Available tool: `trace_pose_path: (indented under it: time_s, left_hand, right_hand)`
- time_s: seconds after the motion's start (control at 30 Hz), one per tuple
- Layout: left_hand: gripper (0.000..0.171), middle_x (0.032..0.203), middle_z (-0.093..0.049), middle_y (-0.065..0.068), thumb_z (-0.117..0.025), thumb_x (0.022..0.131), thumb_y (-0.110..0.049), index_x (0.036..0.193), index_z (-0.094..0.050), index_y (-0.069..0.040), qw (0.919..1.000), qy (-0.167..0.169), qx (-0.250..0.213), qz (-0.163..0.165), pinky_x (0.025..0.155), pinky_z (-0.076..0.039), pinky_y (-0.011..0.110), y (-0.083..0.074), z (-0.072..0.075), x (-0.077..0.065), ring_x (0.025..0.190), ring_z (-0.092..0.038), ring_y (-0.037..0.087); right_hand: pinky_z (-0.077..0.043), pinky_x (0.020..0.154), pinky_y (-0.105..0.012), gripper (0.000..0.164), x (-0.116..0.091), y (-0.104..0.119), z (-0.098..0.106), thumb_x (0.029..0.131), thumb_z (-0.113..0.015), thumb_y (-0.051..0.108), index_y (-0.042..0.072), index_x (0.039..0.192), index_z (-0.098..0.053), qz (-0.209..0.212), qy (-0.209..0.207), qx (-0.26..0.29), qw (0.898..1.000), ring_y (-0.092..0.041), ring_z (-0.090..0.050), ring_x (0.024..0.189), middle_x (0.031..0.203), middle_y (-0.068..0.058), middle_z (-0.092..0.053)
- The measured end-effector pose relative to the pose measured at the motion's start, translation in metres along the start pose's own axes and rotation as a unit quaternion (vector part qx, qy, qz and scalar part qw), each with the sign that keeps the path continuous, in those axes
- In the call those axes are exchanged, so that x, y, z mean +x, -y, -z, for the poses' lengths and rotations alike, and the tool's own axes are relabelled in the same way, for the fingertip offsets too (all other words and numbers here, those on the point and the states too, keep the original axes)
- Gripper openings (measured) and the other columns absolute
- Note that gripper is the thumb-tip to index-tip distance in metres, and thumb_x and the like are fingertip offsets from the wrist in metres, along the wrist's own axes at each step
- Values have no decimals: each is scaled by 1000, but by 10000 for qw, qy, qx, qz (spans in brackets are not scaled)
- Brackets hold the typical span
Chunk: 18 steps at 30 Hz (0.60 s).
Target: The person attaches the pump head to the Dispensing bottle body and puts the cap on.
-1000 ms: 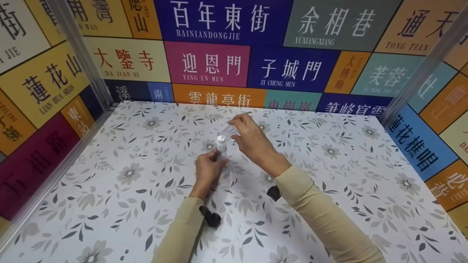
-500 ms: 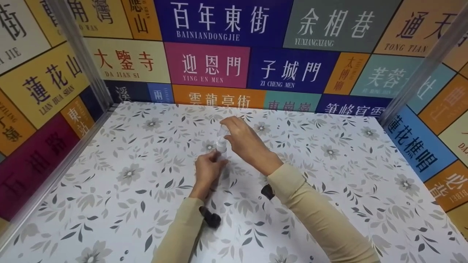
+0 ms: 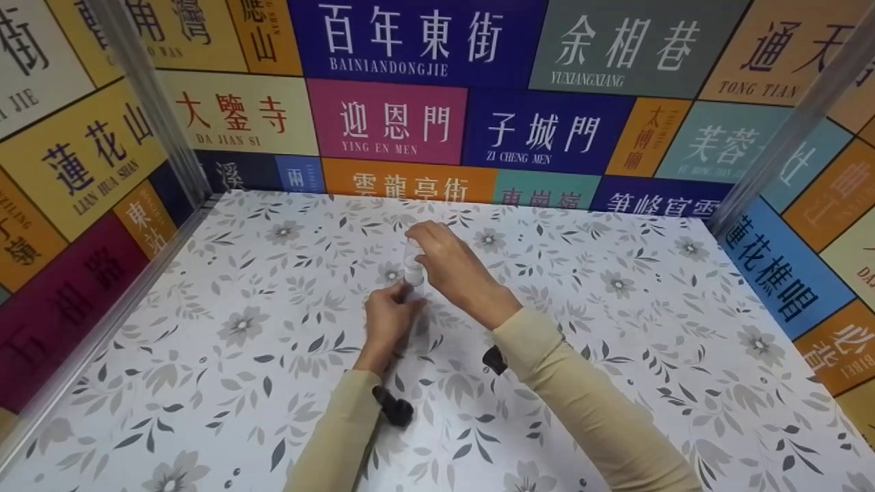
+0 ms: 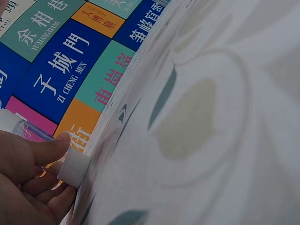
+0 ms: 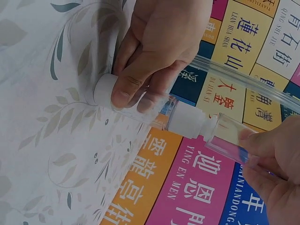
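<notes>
A small clear spray bottle (image 5: 157,110) stands upright near the table's middle, with a white base (image 4: 75,168) and a white collar (image 5: 185,121) at its top. My left hand (image 3: 387,316) grips it low down, thumb and fingers round the base and lower body. Above it, my right hand (image 3: 454,266) pinches a clear cap (image 5: 227,138) between thumb and fingers. The cap's lower end overlaps the white nozzle in the right wrist view, in line with the bottle. In the head view my right fingers partly hide the cap.
The table (image 3: 273,410) has a white leaf-and-flower cover. Panels (image 3: 383,123) with coloured street names close off its back and sides. Clear corner posts (image 3: 160,102) stand at the back. Black wrist cameras (image 3: 394,406) hang at both cuffs.
My right hand has moved left and slightly down, bringing the cap from a tilted place beside the bottle's top to upright over the nozzle. My left hand and the bottle have stayed put.
</notes>
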State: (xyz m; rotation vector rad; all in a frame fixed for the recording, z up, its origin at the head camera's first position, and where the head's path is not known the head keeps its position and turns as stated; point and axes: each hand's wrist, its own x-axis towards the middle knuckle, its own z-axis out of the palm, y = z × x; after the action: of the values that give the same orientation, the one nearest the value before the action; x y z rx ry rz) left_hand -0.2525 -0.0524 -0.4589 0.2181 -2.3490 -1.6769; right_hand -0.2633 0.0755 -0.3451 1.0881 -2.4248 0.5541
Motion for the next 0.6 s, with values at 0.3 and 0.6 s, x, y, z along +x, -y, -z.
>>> trace_pose_path:
  time_s: [0.3,0.6]
  left_hand:
    - [18,89,-73,9,-77,78,-5,97,-78,-3,9998,97,48,138,69,-45,29,-1,1,-1,75,-53,17]
    - [11,71,-60,2,-77,78,-4,89,-75,-1,10000,90,33,-22,62,-40,27,0,1,0,68,-49,18]
  right_hand:
    - [-51,103,-38,34,0,0,-7,90,-62,-10,-3,123,-59,-29,113,-117,9999,-32,-59,118,124,-18,-62]
    - [-52,100,-38,33,-3,-2,-14,89,-62,-11,-4,120,-60,61,97,-255,9996,-32,-61,114,120,-19,-64]
